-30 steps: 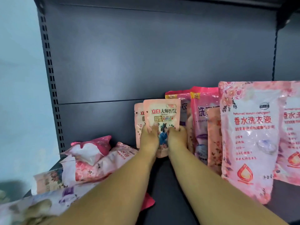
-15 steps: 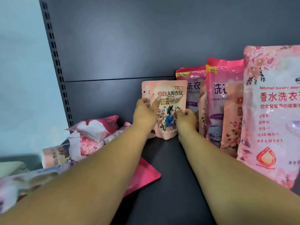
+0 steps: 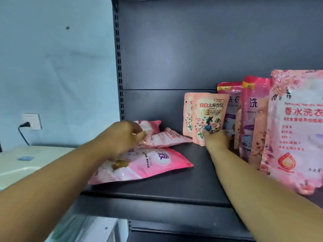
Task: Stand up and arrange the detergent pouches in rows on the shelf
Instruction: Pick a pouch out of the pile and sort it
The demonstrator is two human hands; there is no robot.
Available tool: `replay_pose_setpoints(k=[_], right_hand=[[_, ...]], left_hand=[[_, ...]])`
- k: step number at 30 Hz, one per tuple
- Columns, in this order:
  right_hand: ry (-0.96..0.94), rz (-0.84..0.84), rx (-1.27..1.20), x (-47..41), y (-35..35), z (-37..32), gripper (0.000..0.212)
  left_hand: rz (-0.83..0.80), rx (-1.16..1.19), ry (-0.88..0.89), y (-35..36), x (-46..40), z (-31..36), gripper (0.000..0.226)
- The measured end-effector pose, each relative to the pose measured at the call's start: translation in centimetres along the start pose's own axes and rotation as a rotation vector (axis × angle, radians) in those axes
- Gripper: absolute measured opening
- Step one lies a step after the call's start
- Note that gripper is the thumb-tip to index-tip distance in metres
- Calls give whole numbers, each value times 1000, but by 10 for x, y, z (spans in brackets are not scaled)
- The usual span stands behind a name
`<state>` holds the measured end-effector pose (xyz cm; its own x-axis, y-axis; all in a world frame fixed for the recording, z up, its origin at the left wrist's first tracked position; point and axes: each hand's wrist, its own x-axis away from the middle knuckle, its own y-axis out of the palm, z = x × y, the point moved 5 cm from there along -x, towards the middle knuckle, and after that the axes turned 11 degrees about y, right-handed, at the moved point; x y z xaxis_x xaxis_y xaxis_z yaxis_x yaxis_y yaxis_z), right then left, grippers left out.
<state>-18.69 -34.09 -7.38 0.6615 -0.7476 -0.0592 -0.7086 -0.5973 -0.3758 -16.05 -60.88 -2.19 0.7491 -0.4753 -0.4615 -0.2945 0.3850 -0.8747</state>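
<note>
The small pouch (image 3: 208, 117) stands upright at the shelf (image 3: 201, 173) rear, steadied at its base by the right hand (image 3: 215, 139); standing is near done. The left hand (image 3: 122, 137), fingers curled, reaches the lying pouches (image 3: 139, 163) (grip unclear, blurred); 1 needs lifting next.

**Glossy pouches, matt shelf**

The lying pink pouch (image 3: 145, 163) is showing glossy, crinkled plastic film that is catching the light. The small standing pouch (image 3: 210, 116) is looking smoother, with a satin printed face. The dark shelf (image 3: 174, 180) is appearing as matt painted metal, and the wall (image 3: 57, 67) is looking flat and matt.
</note>
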Motion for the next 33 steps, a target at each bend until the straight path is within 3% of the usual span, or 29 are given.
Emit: replay_pose_setpoints(k=[5, 8, 10, 12, 14, 18, 19, 22, 26, 33], right_hand=[[-174, -314, 324, 84, 11, -6, 48], [-190, -394, 430, 138, 4, -2, 55], [-163, -305, 419, 160, -10, 1, 55], [-126, -173, 300, 181, -26, 8, 51], [-117, -121, 10, 211, -34, 19, 43], [98, -277, -679, 274, -16, 53, 11], [180, -303, -758, 279, -13, 62, 14], [366, -363, -738, 282, -26, 77, 37], [411, -359, -703, 275, -53, 95, 16], [-63, -244, -779, 236, -98, 30, 9]], left_hand=[[-316, 3, -247, 22, 45, -15, 47], [-301, 40, -274, 22, 56, -10, 47], [-228, 81, -293, 15, 64, -9, 54], [-196, 163, -276, 16, 80, -3, 56], [-194, 243, -252, 15, 102, 16, 57], [-67, 654, -326, 18, 133, 44, 41], [-28, 777, -349, 21, 142, 50, 35], [-66, 1046, -383, 36, 161, 65, 25], [-145, 1161, -301, 43, 165, 84, 16], [115, 1483, -49, 9, 119, 117, 17]])
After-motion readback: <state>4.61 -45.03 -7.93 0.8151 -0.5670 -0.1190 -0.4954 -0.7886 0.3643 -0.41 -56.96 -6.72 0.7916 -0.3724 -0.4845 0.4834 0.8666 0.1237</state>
